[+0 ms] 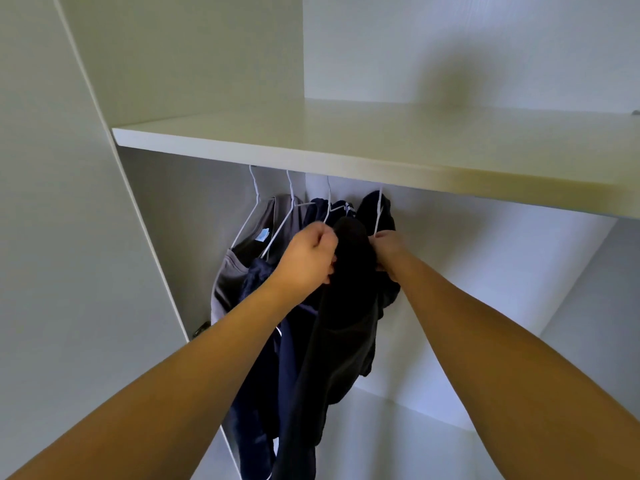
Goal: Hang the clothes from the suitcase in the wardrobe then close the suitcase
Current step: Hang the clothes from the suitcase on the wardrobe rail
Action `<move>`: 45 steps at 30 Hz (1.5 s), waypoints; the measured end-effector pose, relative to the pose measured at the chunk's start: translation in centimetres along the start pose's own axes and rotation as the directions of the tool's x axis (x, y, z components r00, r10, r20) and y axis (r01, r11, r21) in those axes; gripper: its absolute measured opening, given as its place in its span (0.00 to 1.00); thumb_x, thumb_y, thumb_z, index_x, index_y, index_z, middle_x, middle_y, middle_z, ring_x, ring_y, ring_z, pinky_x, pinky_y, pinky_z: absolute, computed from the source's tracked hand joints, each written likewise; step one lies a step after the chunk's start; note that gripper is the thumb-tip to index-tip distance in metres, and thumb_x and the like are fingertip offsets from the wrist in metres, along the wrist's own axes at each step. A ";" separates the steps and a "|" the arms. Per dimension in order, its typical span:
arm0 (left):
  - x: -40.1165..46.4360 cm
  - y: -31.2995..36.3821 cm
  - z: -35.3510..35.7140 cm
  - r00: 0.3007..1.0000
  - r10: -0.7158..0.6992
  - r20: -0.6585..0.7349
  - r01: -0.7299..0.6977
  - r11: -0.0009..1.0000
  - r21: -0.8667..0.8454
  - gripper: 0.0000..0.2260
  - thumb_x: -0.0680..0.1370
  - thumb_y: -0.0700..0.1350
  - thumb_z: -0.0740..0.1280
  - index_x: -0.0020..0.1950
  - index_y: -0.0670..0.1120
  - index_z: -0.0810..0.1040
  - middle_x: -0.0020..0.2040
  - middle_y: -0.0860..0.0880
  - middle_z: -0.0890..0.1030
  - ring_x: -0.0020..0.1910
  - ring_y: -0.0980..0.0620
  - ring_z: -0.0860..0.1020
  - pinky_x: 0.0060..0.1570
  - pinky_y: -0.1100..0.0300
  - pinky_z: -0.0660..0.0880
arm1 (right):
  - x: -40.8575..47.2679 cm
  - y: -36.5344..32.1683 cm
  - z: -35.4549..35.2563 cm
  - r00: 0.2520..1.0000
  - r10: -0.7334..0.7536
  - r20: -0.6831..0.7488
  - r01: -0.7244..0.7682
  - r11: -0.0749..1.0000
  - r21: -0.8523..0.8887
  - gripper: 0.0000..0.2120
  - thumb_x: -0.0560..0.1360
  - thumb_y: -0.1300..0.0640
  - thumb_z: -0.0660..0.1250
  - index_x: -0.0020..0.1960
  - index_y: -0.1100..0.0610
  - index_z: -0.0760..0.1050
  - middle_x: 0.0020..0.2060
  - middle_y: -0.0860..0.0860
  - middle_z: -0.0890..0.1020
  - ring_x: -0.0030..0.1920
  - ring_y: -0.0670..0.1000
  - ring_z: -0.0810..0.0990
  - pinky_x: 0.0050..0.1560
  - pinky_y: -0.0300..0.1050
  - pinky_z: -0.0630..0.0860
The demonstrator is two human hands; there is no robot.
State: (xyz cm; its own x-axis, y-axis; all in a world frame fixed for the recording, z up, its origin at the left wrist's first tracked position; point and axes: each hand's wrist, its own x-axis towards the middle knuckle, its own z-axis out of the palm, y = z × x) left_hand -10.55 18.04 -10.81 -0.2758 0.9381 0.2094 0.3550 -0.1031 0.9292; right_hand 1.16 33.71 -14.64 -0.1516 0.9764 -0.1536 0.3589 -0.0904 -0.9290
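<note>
Both my arms reach up into the wardrobe (519, 289). My left hand (309, 258) is fisted on the black garment (346, 306), gripping its left side. My right hand (388, 249) pinches the garment's right side at the white hanger (378, 216). Left of it hang a navy top (277, 358) and a grey shirt (230, 282), packed close. Open room to the right. Shelf (346, 140) edge just above the hanger hooks.
</note>
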 end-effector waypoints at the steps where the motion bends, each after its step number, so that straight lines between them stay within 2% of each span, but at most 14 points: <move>1: 0.5 1.0 0.3 1.000 0.000 -0.003 -0.001 0.999 -0.053 0.09 0.84 0.43 0.55 0.49 0.42 0.71 0.34 0.47 0.73 0.31 0.51 0.74 0.32 0.60 0.76 | -0.2 -0.1 -0.3 1.000 0.005 0.016 -0.005 1.000 0.012 0.06 0.76 0.64 0.62 0.44 0.63 0.76 0.38 0.60 0.77 0.36 0.56 0.76 0.36 0.50 0.74; 5: 3.0 3.6 2.0 0.998 -0.065 0.010 0.064 0.942 -0.329 0.07 0.85 0.42 0.53 0.56 0.43 0.70 0.38 0.44 0.75 0.38 0.49 0.80 0.44 0.59 0.81 | -0.1 -0.3 -1.2 0.993 0.071 0.096 -0.080 0.992 0.096 0.12 0.79 0.59 0.60 0.53 0.66 0.78 0.53 0.65 0.80 0.54 0.63 0.79 0.61 0.57 0.75; 9: 4.9 2.2 3.4 0.994 -0.108 0.002 0.106 0.971 -0.216 0.10 0.85 0.43 0.54 0.48 0.43 0.72 0.40 0.46 0.76 0.42 0.51 0.75 0.41 0.61 0.74 | -0.2 0.1 -1.6 0.998 0.062 0.019 -0.063 0.996 0.064 0.21 0.82 0.57 0.54 0.73 0.64 0.63 0.72 0.62 0.64 0.71 0.61 0.65 0.73 0.57 0.61; 14: 3.7 -0.2 5.3 0.923 -0.339 0.184 0.369 0.913 -0.172 0.11 0.82 0.43 0.56 0.61 0.51 0.75 0.52 0.44 0.82 0.46 0.46 0.81 0.33 0.58 0.78 | -1.2 1.0 -1.9 0.985 -0.005 0.173 0.001 1.000 0.023 0.14 0.80 0.61 0.61 0.59 0.70 0.76 0.49 0.67 0.78 0.50 0.62 0.77 0.60 0.64 0.74; 18: 2.8 -0.1 5.6 0.832 -0.461 0.310 0.531 0.823 -0.201 0.17 0.77 0.51 0.59 0.65 0.48 0.72 0.55 0.43 0.81 0.51 0.44 0.79 0.46 0.52 0.77 | -0.5 1.6 -1.9 0.986 0.014 0.165 -0.006 0.999 -0.049 0.14 0.81 0.58 0.59 0.62 0.65 0.75 0.57 0.64 0.79 0.58 0.63 0.78 0.62 0.60 0.74; 21: 2.1 -0.6 6.3 0.814 -0.424 0.397 0.486 0.872 -0.064 0.29 0.75 0.44 0.65 0.73 0.55 0.56 0.56 0.44 0.77 0.51 0.46 0.78 0.46 0.52 0.78 | -0.3 1.0 -1.8 0.999 0.026 0.037 -0.018 0.982 -0.188 0.18 0.82 0.57 0.57 0.71 0.58 0.69 0.68 0.57 0.71 0.68 0.59 0.70 0.68 0.52 0.68; 25: 2.2 -2.1 7.9 0.915 -0.330 0.232 0.344 0.939 -0.022 0.36 0.76 0.34 0.65 0.75 0.51 0.48 0.49 0.53 0.72 0.45 0.59 0.72 0.37 0.65 0.70 | 1.5 1.2 -1.7 0.993 0.114 0.039 -0.110 0.990 -0.090 0.26 0.79 0.58 0.61 0.76 0.52 0.62 0.67 0.58 0.71 0.63 0.60 0.74 0.65 0.55 0.72; 27: 2.5 -2.5 8.1 0.935 -0.291 0.204 0.299 0.954 -0.008 0.32 0.77 0.32 0.62 0.75 0.50 0.51 0.48 0.56 0.70 0.44 0.59 0.70 0.42 0.64 0.70 | 1.9 1.4 -2.6 0.997 0.061 0.053 -0.055 0.993 -0.100 0.13 0.77 0.56 0.61 0.60 0.58 0.75 0.53 0.57 0.79 0.50 0.56 0.78 0.57 0.50 0.75; 29: 2.7 -2.7 8.0 0.945 -0.272 0.183 0.273 0.962 0.022 0.29 0.77 0.32 0.60 0.75 0.49 0.54 0.48 0.57 0.70 0.48 0.56 0.70 0.50 0.60 0.69 | 2.0 0.9 -3.6 1.000 -0.027 0.010 0.028 0.996 -0.085 0.10 0.78 0.57 0.60 0.40 0.59 0.73 0.37 0.55 0.75 0.37 0.52 0.73 0.42 0.46 0.72; 32: 2.7 -3.3 7.5 0.966 -0.218 0.137 0.208 0.975 0.082 0.24 0.79 0.36 0.61 0.73 0.49 0.59 0.49 0.57 0.72 0.53 0.54 0.72 0.51 0.62 0.69 | 2.2 -0.2 -4.4 0.989 -0.145 0.036 0.148 0.984 -0.102 0.12 0.77 0.63 0.63 0.36 0.55 0.68 0.30 0.51 0.70 0.32 0.50 0.69 0.35 0.43 0.66; 35: 2.7 -3.9 6.7 0.988 -0.134 0.075 0.124 0.984 0.127 0.21 0.80 0.39 0.63 0.69 0.49 0.60 0.47 0.55 0.74 0.47 0.55 0.77 0.39 0.68 0.71 | 3.3 -1.1 -4.3 0.981 -0.117 0.155 0.151 0.960 -0.235 0.10 0.77 0.60 0.68 0.56 0.56 0.70 0.48 0.56 0.76 0.46 0.54 0.77 0.45 0.44 0.73; 37: 2.6 -3.8 5.9 0.994 -0.098 0.054 0.089 0.985 0.144 0.23 0.80 0.39 0.64 0.70 0.51 0.59 0.46 0.55 0.75 0.42 0.57 0.77 0.35 0.69 0.72 | 4.3 -1.4 -3.8 0.987 -0.065 0.145 0.113 0.928 -0.355 0.30 0.77 0.55 0.69 0.74 0.59 0.60 0.63 0.60 0.73 0.59 0.59 0.76 0.57 0.49 0.74; 41: 2.5 -3.8 4.8 0.997 -0.056 0.062 0.042 0.976 0.212 0.25 0.80 0.41 0.64 0.72 0.55 0.57 0.44 0.54 0.76 0.38 0.55 0.79 0.36 0.64 0.77 | 5.1 -1.4 -3.1 0.994 -0.087 0.068 0.109 0.838 -0.535 0.28 0.80 0.52 0.64 0.75 0.62 0.60 0.68 0.61 0.70 0.67 0.62 0.71 0.67 0.53 0.69; 45: 2.4 -4.1 4.6 0.998 -0.029 0.059 0.012 0.966 0.258 0.23 0.80 0.41 0.63 0.72 0.56 0.59 0.46 0.54 0.78 0.40 0.55 0.80 0.41 0.61 0.79 | 6.7 0.3 -4.3 0.990 -0.018 -0.139 -0.079 0.751 -0.656 0.33 0.76 0.55 0.67 0.76 0.60 0.57 0.73 0.62 0.60 0.72 0.63 0.61 0.71 0.57 0.64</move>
State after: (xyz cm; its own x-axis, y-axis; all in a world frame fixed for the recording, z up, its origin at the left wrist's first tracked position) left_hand -8.59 22.21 -15.54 -0.2327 0.9586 0.1644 0.5700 -0.0025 0.8216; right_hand 4.19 41.06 -14.52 -0.0284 0.9956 -0.0890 0.8855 -0.0162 -0.4644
